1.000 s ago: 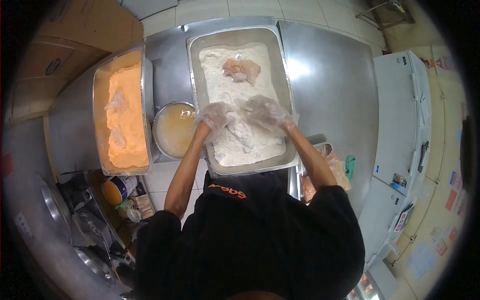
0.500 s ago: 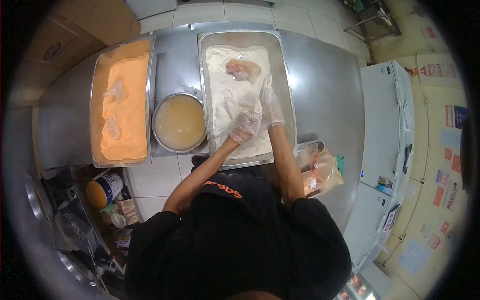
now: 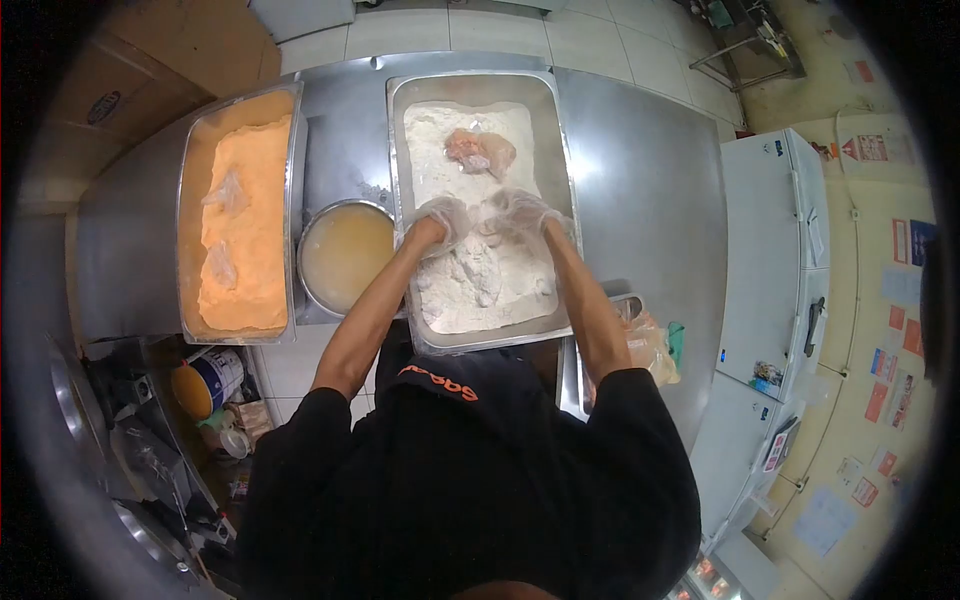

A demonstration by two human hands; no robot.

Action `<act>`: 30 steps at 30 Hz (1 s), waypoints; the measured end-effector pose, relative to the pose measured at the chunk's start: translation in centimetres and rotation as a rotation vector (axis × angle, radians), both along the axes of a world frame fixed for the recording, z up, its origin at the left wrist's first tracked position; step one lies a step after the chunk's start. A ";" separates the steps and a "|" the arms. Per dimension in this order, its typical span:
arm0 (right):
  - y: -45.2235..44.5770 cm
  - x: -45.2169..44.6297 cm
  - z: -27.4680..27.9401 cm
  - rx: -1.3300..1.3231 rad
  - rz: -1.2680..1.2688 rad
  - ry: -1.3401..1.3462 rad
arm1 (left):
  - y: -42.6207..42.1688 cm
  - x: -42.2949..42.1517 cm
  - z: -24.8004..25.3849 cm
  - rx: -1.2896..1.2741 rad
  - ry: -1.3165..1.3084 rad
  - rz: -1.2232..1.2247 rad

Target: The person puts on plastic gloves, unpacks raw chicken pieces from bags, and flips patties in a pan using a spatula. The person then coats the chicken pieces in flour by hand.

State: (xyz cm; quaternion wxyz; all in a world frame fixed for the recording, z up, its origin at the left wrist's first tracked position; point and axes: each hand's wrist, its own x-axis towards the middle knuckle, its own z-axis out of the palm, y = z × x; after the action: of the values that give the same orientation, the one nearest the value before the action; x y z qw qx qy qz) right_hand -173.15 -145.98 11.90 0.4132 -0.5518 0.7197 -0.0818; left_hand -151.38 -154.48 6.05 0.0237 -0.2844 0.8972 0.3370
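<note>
A deep metal tray point(image 3: 562, 215) holds white flour point(image 3: 440, 310). Both my hands wear clear plastic gloves and reach into it. My left hand point(image 3: 447, 222) is over the flour at the tray's left side. My right hand point(image 3: 522, 212) faces it from the right. Their fingers are blurred and partly sunk in flour, so their grip does not show. Just beyond them rests a pink raw chicken piece point(image 3: 482, 152), mostly uncoated. Nearer to me is a lumpy flour-covered piece point(image 3: 482, 278).
Left of the flour tray stands a round metal bowl point(image 3: 348, 255) of cloudy yellowish liquid. Farther left, a second tray point(image 3: 297, 200) holds orange powder with two clear plastic gloves or bags on it. A bagged container point(image 3: 645, 345) sits at the right. White freezers point(image 3: 765, 250) line the right side.
My hands have separated, the left moving left and both coming down into the flour. The near flour has been stirred into a mound. The tray appears slightly shifted and turned.
</note>
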 end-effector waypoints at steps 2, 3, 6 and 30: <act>-0.1 -0.6 -0.7 0.134 0.078 -0.106 | -0.2 0.9 -2.2 0.057 0.013 -0.028; 0.1 -0.5 -1.0 0.148 0.150 -0.079 | -0.1 1.2 -3.2 0.089 0.020 -0.043; 1.6 1.6 0.5 0.071 0.079 -0.080 | 0.6 0.6 -1.6 0.033 -0.071 -0.049; 6.0 8.7 -6.3 -0.721 0.253 0.299 | -2.2 -5.8 -2.1 -0.092 0.398 0.982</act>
State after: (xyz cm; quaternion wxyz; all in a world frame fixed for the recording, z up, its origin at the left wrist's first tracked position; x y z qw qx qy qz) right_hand -164.49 -139.96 5.61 0.0908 -0.7512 0.6236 -0.1964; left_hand -157.16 -156.68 3.93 -0.3201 -0.6021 0.6595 0.3162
